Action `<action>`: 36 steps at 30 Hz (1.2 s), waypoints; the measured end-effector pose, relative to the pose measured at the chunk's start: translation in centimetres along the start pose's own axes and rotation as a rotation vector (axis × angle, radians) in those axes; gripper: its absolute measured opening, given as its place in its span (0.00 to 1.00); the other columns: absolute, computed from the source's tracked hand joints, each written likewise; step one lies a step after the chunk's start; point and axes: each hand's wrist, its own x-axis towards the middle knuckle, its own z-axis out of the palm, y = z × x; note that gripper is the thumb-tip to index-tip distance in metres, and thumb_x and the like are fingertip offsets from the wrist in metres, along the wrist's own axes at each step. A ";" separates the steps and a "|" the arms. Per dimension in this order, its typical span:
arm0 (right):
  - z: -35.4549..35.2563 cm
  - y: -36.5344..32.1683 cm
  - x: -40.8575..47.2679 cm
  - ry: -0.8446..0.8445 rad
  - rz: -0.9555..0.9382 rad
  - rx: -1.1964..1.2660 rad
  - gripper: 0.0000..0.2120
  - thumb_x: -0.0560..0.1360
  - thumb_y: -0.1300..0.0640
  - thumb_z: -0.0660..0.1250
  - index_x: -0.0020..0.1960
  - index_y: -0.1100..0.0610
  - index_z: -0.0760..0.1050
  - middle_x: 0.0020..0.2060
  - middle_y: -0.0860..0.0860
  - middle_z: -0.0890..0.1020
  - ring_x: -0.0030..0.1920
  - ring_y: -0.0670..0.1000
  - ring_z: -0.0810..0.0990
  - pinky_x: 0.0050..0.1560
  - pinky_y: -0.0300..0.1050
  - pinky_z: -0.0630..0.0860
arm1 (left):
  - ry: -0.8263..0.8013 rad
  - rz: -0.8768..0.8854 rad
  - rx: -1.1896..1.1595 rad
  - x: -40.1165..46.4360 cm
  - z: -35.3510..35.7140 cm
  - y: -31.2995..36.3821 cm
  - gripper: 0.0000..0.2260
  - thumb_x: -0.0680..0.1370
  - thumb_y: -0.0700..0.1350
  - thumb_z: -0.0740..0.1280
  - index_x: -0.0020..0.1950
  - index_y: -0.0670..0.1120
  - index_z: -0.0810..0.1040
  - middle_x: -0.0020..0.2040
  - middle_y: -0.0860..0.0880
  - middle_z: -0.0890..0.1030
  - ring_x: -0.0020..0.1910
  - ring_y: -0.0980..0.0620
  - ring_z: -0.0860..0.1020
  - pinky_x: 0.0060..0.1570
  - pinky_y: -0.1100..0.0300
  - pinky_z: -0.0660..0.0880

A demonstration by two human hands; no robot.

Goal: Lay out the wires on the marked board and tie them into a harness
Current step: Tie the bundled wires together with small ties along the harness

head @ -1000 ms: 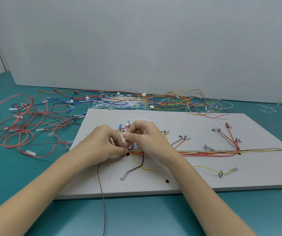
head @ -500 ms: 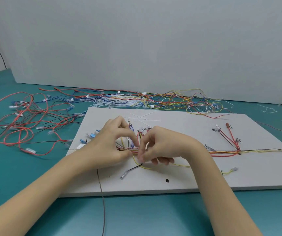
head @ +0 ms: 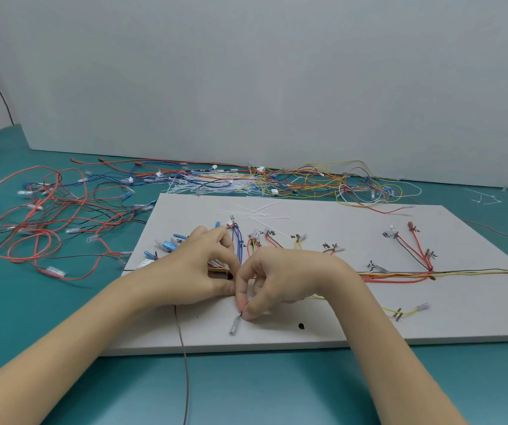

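Head view, harness bench, one entry

Item 1: flat white rectangular marked board [head: 323, 329] lying on the teal table [head: 277, 391]; small dark hand-written labels and one black dot on its face

Item 2: trunk of red, yellow and black wires [head: 400, 273] laid left to right across the board, branches fanning up to labelled ends; a yellow branch wire [head: 406, 310] runs off toward the near right edge

Item 3: left hand [head: 194, 271], fingers curled, thumb and forefinger closed on the wire trunk at its left part, just beside a loop of blue wires [head: 240, 243]

Item 4: right hand [head: 280, 280], touching the left; thumb and forefinger tips pinch a short dark branch wire just above its grey metal terminal [head: 235, 325], which lies on the board pointing to the near edge

Item 5: loose white plastic cable ties [head: 255, 211] on the far part of the board, none in either hand

Item 6: heap of spare red, black, blue and yellow wires [head: 47, 222] on the table to the left and along the far edge

Step in hand, judged: laying out, placing one branch end while the trunk is held down; tying at this junction not yet begun

Next move, judged: set the terminal on its mark, keep the trunk pinned with the left, free the right to fetch a cable tie
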 end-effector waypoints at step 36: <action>-1.9 1.6 -0.9 0.050 -0.091 0.374 0.06 0.76 0.62 0.64 0.45 0.57 0.80 0.38 0.53 0.81 0.25 0.47 0.70 0.23 0.36 0.66 | -0.047 -0.056 -0.807 0.4 -1.1 -0.8 0.03 0.69 0.37 0.70 0.40 0.40 0.77 0.41 0.39 0.81 0.41 0.48 0.80 0.43 0.64 0.77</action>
